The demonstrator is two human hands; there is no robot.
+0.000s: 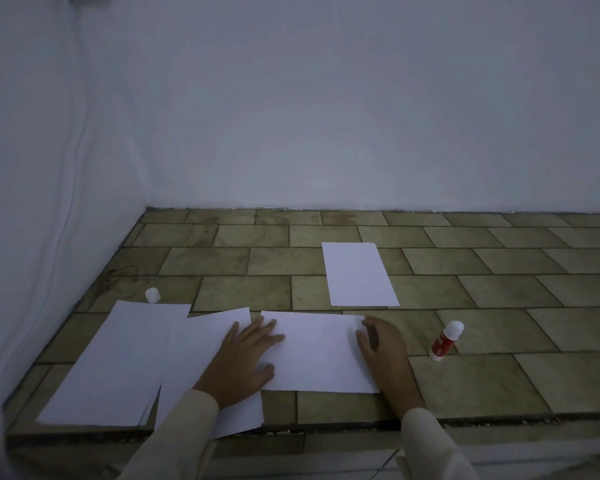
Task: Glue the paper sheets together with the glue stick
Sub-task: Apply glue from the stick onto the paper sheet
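Note:
A white paper sheet (317,351) lies flat in front of me on the tiled surface. My left hand (248,358) presses its left edge with straight, spread fingers. At the sheet's right edge rests my right hand (383,344), fingers loosely bent, fingertips near the top right corner. A red glue stick (445,341) with a white top stands tilted to the right of my right hand, apart from it. A small white cap (152,295) stands at the far left. Another single sheet (359,273) lies farther back.
A stack of white sheets (118,365) lies at the left, with one more sheet (201,358) partly under my left forearm. The tiled ledge (499,386) ends in a front edge near me. White walls close the back and left; a cable hangs at the left.

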